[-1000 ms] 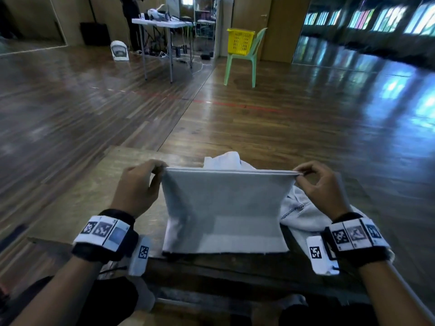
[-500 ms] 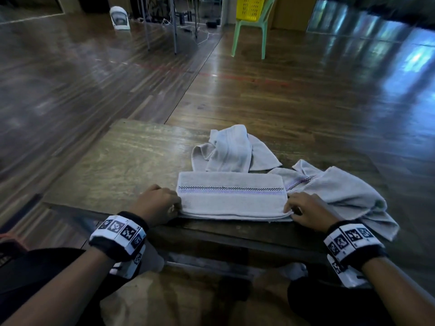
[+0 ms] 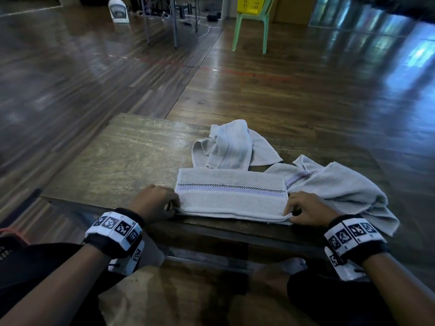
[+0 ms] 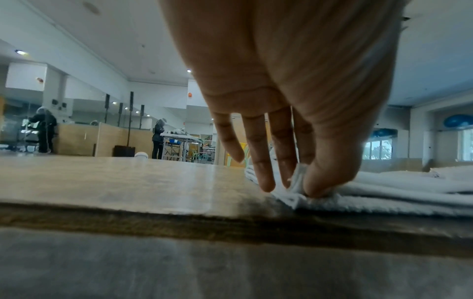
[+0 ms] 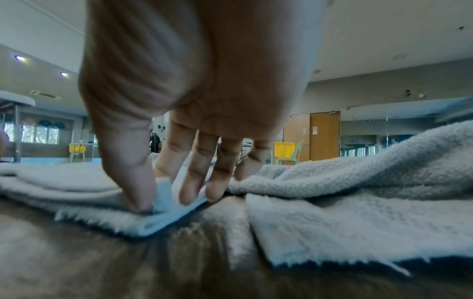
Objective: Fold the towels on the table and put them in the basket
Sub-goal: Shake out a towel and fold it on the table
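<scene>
A grey towel with a checked stripe [image 3: 231, 192] lies folded flat at the near edge of the wooden table [image 3: 122, 161]. My left hand [image 3: 156, 204] pinches its near left corner [image 4: 297, 182] between thumb and fingers. My right hand [image 3: 306, 209] pinches the near right corner [image 5: 163, 194] the same way. A second crumpled towel [image 3: 231, 147] lies behind the folded one. A third loose towel [image 3: 341, 187] spreads to the right, partly over the table's edge. The yellow basket [image 3: 250, 4] stands on a green chair far across the room.
The green chair [image 3: 251, 29] stands on the wooden floor well beyond the table. A folding table's legs [image 3: 174, 22] and a white fan [image 3: 118, 10] are at the far left. People stand far off in the left wrist view [image 4: 157, 139].
A second ago I held the towel up by its top corners. It has since been laid down folded on the table, and my hands have dropped to its near corners.
</scene>
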A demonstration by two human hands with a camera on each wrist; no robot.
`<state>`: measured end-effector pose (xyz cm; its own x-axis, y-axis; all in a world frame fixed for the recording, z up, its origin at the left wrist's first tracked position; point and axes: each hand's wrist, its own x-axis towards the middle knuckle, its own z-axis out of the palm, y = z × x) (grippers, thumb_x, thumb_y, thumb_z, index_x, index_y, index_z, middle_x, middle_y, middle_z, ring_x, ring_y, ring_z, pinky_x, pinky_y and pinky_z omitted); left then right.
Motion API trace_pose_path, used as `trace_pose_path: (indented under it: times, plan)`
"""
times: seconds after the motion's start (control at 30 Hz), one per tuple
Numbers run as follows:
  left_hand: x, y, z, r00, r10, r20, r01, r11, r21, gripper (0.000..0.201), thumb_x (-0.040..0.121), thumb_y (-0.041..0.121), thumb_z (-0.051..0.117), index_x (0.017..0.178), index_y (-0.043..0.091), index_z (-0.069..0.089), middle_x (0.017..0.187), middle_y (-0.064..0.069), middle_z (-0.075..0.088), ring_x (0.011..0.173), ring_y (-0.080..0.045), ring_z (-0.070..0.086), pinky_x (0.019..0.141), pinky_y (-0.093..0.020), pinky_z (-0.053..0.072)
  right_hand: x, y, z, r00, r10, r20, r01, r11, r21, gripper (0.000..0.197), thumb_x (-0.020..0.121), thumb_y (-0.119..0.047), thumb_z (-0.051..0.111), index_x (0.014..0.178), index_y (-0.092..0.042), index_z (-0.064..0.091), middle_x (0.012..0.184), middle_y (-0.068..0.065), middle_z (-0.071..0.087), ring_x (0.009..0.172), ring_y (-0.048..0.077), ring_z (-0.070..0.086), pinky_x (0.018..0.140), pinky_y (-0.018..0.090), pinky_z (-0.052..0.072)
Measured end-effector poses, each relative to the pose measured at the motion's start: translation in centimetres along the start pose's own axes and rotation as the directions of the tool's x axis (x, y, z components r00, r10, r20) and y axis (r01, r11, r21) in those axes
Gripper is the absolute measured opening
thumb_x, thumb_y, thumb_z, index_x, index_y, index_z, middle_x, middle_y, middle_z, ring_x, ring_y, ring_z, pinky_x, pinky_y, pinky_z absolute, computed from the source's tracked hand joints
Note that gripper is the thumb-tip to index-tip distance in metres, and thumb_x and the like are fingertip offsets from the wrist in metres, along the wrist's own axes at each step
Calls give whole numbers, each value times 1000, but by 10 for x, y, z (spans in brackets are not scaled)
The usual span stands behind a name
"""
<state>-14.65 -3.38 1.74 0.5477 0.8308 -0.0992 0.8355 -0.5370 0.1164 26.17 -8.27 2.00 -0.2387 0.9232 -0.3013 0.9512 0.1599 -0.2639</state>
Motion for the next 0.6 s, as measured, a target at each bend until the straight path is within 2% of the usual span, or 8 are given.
trace_pose_path:
  times: [0.1, 0.17, 0.2, 0.27, 0.33, 0.4, 0.53, 0.6]
  plan:
    - [3, -2, -5, 1000, -9, 26, 9, 1000, 15, 21, 81, 28, 60, 100, 31, 67, 104, 14, 66, 98, -11, 61, 83, -25, 33, 0, -1, -3, 998, 31, 56, -34, 998, 48, 17, 74, -22, 71, 81, -35, 63, 82, -17, 55, 81, 6, 56, 75, 23, 47]
    - [5, 0, -12, 990, -11, -143, 11, 1000, 1, 16, 82, 31, 59, 95, 29, 67, 99, 13, 67, 92, -13, 63, 83, -28, 31, -1, -1, -11, 985, 12, -170, -3, 998, 56, 18, 76, -18, 71, 84, -32, 63, 80, -12, 60, 78, 13, 61, 70, 24, 46]
    - [5, 0, -16, 949, 12, -316, -20, 1000, -21, 14, 82, 31, 58, 91, 26, 68, 94, 10, 69, 86, -15, 64, 80, -28, 30, -3, -1, -16, 918, -37, -395, 55, 998, 35, 16, 77, -14, 71, 85, -26, 65, 79, -6, 64, 75, 16, 63, 67, 24, 45]
    - [4, 1, -27, 732, 50, -680, -77, 997, -11, 12, 80, 24, 58, 84, 20, 69, 85, 6, 69, 78, -14, 63, 75, -28, 34, -9, -5, -29, 642, -118, -758, 136, 990, -39, 11, 77, -7, 68, 86, -14, 65, 78, -2, 63, 71, 16, 61, 64, 28, 42]
    - [1, 1, -35, 585, 39, -810, -96, 995, -21, 9, 77, 17, 62, 82, 17, 70, 85, 5, 69, 81, -13, 61, 71, -31, 37, -16, -9, -37, 492, -140, -859, 135, 987, -84, 10, 77, -9, 63, 88, -11, 63, 82, -6, 56, 74, 13, 54, 67, 32, 40]
    - [-2, 1, -29, 658, 42, -752, -107, 994, -39, 12, 77, 21, 58, 81, 20, 69, 85, 6, 68, 82, -14, 61, 72, -32, 36, -16, -4, -31, 567, -180, -804, 155, 982, -110, 11, 77, -7, 66, 86, -12, 62, 81, -3, 58, 73, 15, 54, 66, 32, 42]
    - [-6, -6, 12, 922, 138, -362, -125, 990, 60, 17, 72, 36, 49, 75, 31, 65, 79, 13, 66, 75, -15, 65, 73, -28, 28, -11, 8, 3, 926, -162, -342, 116, 982, -152, 15, 72, -13, 72, 80, -22, 63, 82, -3, 61, 78, 20, 62, 67, 30, 44]
    - [-7, -8, 26, 961, 135, -242, -121, 990, 70, 9, 66, 31, 61, 75, 31, 63, 79, 13, 66, 74, -14, 66, 72, -28, 28, -9, 7, 14, 972, -111, -207, 80, 985, -153, 10, 76, -18, 68, 84, -22, 65, 87, -3, 62, 83, 17, 60, 70, 29, 45]
